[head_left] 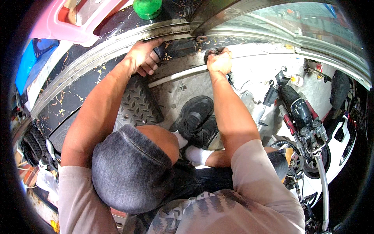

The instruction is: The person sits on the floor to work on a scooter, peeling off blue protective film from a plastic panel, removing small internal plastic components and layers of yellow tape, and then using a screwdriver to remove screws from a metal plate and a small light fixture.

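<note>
Hands braced at door track (117, 43). Left hand (143, 57) presses the rail, fingers curled, holding nothing visible. Right hand (219, 61) fists a small dark tool (213, 51) near the washer (201, 38). Risk: tool slipping, knuckles striking metal edge.

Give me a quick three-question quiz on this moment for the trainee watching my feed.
1. True or false: the left hand rests on the curved metal door track.
2. Which hand grips a small dark tool at the track?
A. left
B. right
3. Fill in: the round lidded container at the top edge is ____ in colour.

Key:
1. True.
2. B, the right hand; the tool is mostly hidden in its fist.
3. Green.
</note>
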